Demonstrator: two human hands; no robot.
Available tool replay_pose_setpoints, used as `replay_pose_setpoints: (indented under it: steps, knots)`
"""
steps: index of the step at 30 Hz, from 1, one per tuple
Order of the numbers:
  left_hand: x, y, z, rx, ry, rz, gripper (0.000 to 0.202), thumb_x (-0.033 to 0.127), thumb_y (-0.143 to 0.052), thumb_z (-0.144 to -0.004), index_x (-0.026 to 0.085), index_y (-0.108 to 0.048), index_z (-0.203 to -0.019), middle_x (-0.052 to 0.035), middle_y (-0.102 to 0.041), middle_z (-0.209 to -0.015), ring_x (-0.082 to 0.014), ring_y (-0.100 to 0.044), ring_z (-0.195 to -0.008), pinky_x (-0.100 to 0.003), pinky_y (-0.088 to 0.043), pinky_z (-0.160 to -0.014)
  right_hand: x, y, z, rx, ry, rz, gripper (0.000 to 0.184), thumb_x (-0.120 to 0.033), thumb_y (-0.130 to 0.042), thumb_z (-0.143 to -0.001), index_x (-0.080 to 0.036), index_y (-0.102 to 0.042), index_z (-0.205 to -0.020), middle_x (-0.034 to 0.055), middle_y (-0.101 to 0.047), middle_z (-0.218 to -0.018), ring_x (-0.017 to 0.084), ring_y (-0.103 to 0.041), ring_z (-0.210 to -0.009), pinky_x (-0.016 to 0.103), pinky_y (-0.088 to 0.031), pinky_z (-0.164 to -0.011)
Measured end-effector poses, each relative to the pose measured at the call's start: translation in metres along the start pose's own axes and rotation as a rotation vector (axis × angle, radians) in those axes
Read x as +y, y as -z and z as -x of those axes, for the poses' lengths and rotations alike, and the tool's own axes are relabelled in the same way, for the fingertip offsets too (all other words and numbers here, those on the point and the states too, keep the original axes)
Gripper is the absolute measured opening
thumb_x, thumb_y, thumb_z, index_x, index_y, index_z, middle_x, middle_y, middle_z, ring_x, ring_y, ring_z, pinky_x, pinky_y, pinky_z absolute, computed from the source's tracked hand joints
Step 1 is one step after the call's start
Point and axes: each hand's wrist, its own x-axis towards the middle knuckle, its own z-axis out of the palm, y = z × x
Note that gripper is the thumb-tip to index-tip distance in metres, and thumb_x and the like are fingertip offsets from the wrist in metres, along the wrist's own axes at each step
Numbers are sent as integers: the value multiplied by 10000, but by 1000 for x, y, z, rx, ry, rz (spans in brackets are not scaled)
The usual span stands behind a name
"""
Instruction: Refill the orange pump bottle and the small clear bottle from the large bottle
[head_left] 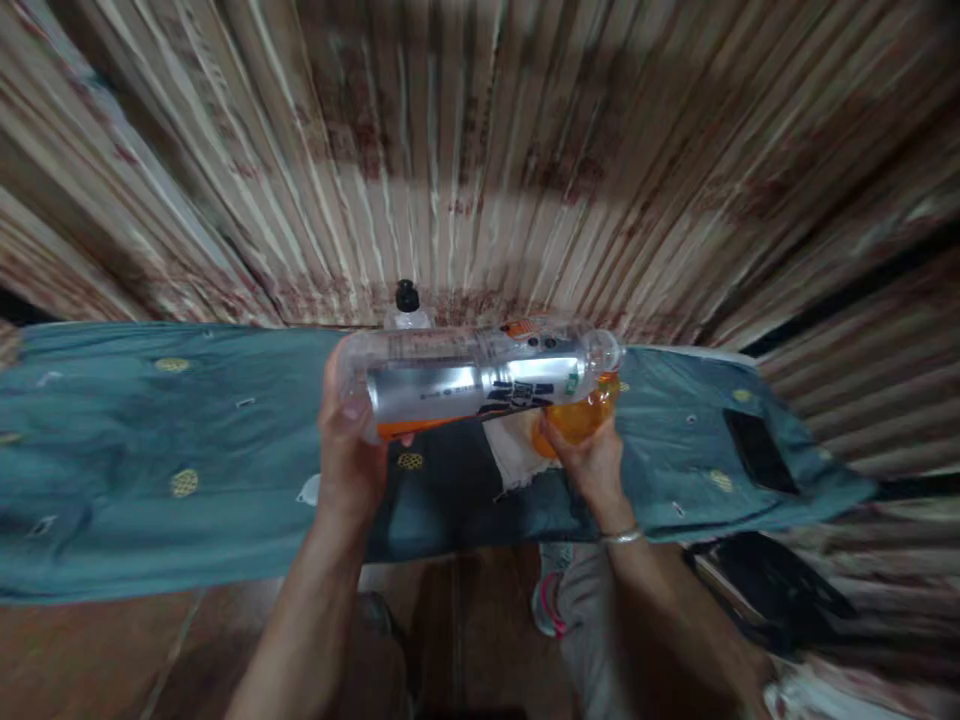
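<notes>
Clear bottle (pixel 480 375): held level above the clothed surface (pixel 150 450), long axis left-right, neck pointing right. Base gripped by left hand (pixel 349 450); orange object (pixel 577 415) under the neck clasped by right hand (pixel 592 465).

The print on the bottle's (pixel 480 380) silver label is too blurred to read.

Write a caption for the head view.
Left hand holds a clear bottle sideways over blue cloth; right hand grips an orange bottle beneath.
</notes>
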Motion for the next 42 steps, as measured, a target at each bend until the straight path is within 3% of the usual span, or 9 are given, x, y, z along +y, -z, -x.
replay_pose_setpoints:
  steps: [10,17,26,34,39,42]
  knots:
    - [0,2,0,-53,-18,2,460,532,-858,-690,231,-727,-1012,-56,-645,-890,-157,-553,-588,-234,-411,-363,6,-3,0,37,14,30,961,-794,-736,-654,-140,-550,-1333,206,-763,-1163,381,-759,-1024,479,-600,-858]
    - [-1,2,1,-26,12,-14,449,555,-857,-680,241,-726,-972,-53,-631,-879,-163,-561,-599,-233,-412,-359,3,-2,0,28,-20,36,980,-814,-723,-627,-136,-551,-1315,219,-755,-1164,375,-757,-980,472,-600,-831]
    - [-3,-2,4,-18,15,-40,485,559,-818,-722,289,-734,-1117,-70,-645,-875,-197,-567,-607,-267,-404,-361,6,-2,-2,13,9,42,991,-792,-735,-652,-126,-530,-1358,234,-737,-1213,385,-744,-1048,482,-598,-863]
    - [-8,0,6,-30,41,-40,532,583,-814,-720,270,-724,-1140,-85,-660,-927,-210,-598,-644,-275,-423,-376,5,-1,-3,12,3,3,1107,-887,-723,-586,-97,-530,-1337,244,-752,-1158,394,-746,-1054,491,-601,-883]
    - [-14,2,7,-58,-21,-87,609,665,-779,-763,263,-699,-1214,-86,-667,-927,-250,-661,-733,-290,-468,-425,3,-1,-4,20,-10,18,1105,-900,-739,-545,-112,-545,-1295,235,-752,-1141,395,-745,-1040,493,-595,-881]
    - [-16,2,8,-31,-16,-101,576,660,-783,-761,254,-700,-1161,-82,-682,-960,-275,-700,-812,-314,-543,-503,4,-1,-4,22,-9,25,1066,-906,-731,-544,-144,-554,-1267,207,-761,-1107,385,-746,-1003,483,-592,-851]
